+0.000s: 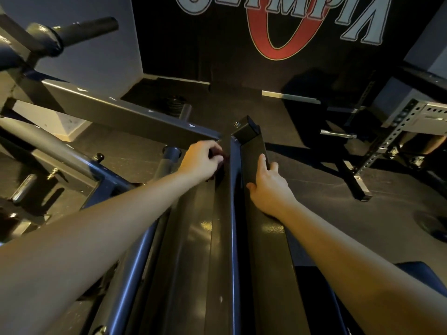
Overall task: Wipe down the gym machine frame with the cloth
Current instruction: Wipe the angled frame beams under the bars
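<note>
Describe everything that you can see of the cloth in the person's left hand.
The cloth is mostly hidden. Only a small, dark reddish bunch shows below the curled fingers of the left hand, which grips it and holds it against the grey frame beam, near the beam's far end. Its weave and full shape cannot be told. The right hand does not touch it; that hand grips the black beam beside it.

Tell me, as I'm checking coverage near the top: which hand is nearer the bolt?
Left. The left hand grips the cloth just below-left of the bolt; the right hand holds the frame by its right edge, further down.
</note>
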A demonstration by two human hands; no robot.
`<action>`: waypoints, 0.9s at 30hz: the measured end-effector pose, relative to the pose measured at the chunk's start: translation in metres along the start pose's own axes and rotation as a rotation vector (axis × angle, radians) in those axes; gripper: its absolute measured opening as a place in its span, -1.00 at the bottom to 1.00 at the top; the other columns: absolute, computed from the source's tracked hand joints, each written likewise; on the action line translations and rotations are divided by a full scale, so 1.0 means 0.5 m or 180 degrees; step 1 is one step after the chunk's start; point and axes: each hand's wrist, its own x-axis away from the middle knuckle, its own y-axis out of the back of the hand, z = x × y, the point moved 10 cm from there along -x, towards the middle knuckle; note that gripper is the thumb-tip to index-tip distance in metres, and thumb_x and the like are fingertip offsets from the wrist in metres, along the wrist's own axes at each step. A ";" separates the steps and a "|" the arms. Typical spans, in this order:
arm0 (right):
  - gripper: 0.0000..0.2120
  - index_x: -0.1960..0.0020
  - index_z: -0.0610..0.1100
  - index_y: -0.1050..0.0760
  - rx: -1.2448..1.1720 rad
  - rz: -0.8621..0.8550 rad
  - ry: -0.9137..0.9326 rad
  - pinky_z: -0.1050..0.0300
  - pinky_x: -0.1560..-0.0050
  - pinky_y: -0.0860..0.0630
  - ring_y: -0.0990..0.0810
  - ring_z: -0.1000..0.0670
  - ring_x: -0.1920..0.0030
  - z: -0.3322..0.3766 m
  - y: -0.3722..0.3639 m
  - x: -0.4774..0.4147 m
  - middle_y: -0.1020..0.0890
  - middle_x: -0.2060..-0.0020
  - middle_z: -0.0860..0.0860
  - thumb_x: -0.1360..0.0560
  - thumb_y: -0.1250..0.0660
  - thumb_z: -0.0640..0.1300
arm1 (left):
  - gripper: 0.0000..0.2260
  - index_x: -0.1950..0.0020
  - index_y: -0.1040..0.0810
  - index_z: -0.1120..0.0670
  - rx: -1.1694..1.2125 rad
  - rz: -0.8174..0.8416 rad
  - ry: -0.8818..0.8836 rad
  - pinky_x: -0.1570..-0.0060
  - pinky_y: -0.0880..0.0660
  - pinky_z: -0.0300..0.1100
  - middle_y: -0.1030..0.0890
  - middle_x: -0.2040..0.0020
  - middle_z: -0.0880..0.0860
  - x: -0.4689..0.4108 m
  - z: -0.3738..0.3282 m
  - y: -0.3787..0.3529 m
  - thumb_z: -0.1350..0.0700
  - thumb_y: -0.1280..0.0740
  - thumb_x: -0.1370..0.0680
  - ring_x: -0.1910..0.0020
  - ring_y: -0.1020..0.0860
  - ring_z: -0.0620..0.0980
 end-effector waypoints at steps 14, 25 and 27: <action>-0.18 -0.66 -0.04 0.22 -0.0046 0.0015 0.0052 0.17 0.11 -0.49 -0.60 -0.11 -0.07 0.000 -0.007 -0.006 -0.08 -0.57 -0.29 -0.66 -0.29 -0.05 | -0.88 -0.08 -0.68 -0.03 -0.0107 0.0060 0.0092 -0.03 -0.50 -0.22 -0.66 -0.04 -0.04 -0.033 0.003 0.000 0.14 -0.43 -0.58 -0.09 -0.62 -0.04; -0.17 -0.67 -0.02 0.21 -0.0206 0.0122 0.0039 0.22 0.15 -0.47 -0.61 -0.15 -0.14 0.000 -0.006 -0.005 -0.03 -0.59 -0.29 -0.65 -0.31 -0.07 | -0.83 -0.15 -0.67 -0.04 0.0167 0.0897 -0.0456 -0.15 -0.53 -0.31 -0.66 -0.05 -0.15 0.158 -0.062 0.025 0.12 -0.45 -0.57 -0.10 -0.60 -0.23; -0.17 -0.66 -0.01 0.21 -0.0201 0.0134 0.0067 0.20 0.12 -0.49 -0.60 -0.10 -0.07 0.000 -0.007 -0.006 -0.02 -0.59 -0.29 -0.65 -0.31 -0.07 | -0.84 -0.14 -0.67 -0.03 0.0203 0.1146 -0.0585 -0.13 -0.51 -0.38 -0.66 -0.03 -0.16 0.226 -0.080 0.026 0.13 -0.45 -0.57 -0.10 -0.60 -0.26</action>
